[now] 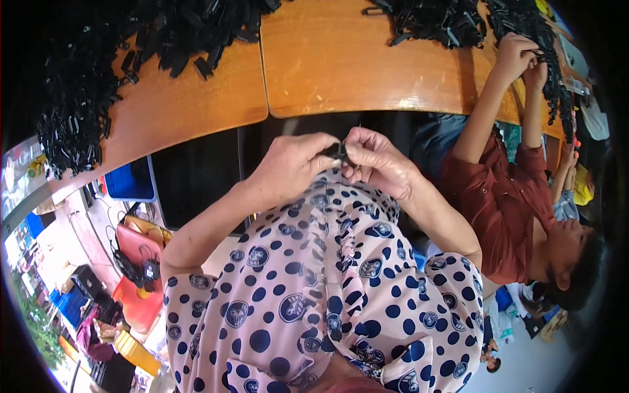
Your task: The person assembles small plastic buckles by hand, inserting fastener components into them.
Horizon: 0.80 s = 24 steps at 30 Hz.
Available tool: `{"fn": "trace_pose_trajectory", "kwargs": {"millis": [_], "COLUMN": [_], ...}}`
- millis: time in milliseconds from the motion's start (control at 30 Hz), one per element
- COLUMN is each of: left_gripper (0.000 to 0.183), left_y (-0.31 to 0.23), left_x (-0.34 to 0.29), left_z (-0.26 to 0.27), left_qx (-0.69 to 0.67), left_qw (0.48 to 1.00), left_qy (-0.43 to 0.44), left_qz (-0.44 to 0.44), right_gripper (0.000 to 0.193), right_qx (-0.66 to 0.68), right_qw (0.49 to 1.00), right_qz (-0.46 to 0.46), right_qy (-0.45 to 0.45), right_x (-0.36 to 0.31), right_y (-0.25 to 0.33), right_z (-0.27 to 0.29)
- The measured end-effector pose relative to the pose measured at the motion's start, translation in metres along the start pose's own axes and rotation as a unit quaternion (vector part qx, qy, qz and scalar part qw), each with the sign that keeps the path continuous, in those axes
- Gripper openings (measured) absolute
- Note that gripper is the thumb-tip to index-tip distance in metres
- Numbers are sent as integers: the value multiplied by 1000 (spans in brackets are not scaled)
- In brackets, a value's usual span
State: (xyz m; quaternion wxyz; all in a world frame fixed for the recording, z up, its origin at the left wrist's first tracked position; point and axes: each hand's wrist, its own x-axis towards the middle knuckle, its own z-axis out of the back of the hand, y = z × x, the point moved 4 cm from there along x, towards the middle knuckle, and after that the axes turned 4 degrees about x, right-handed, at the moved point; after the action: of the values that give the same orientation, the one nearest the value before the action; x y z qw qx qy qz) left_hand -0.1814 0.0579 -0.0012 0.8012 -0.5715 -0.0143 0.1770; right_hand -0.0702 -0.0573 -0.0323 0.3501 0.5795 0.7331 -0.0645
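Observation:
Both my hands meet in front of my chest, just short of the table's near edge. Between thumb and fingers my left hand [288, 164] pinches a small black plastic piece [339, 153], mostly covered by the fingertips. From the other side my right hand [380, 160] closes on the same piece. Its exact kind is too small to make out. On the orange-brown wooden table [367, 72] lie a big heap of small black plastic pieces [196, 33] at the left and another heap [439, 23] at the far right.
A co-worker in a dark red shirt [491, 203] sits at my right, hands [521, 62] over a long black pile [544, 52]. Left of me are a red plastic chair [141, 304] with black items on it, a blue bin [130, 180] and a yellow container [134, 350].

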Motion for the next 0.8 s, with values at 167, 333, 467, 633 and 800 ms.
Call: {"fn": "trace_pose_trajectory", "kwargs": {"millis": [167, 333, 467, 633, 800], "left_gripper": [23, 24, 22, 22, 24], "left_y": [-14, 2, -5, 13, 15], "left_x": [7, 4, 3, 1, -5], "left_z": [7, 0, 9, 11, -2], "left_qx": [165, 114, 104, -32, -339], "left_qw": [974, 985, 986, 991, 938], "left_qy": [-74, -77, -102, -106, -64], "left_qz": [-137, -101, -79, -74, -36], "right_gripper": [16, 13, 19, 58, 86], "right_qx": [-240, -241, -143, -116, -121], "right_qw": [962, 966, 989, 983, 969], "right_qz": [121, 78, 30, -31, -16], "right_qy": [-55, -54, -31, 137, 213], "right_x": [-5, 2, 10, 17, 11], "right_y": [32, 26, 18, 4, 2], "right_z": [-9, -5, -6, -11, -28]}}
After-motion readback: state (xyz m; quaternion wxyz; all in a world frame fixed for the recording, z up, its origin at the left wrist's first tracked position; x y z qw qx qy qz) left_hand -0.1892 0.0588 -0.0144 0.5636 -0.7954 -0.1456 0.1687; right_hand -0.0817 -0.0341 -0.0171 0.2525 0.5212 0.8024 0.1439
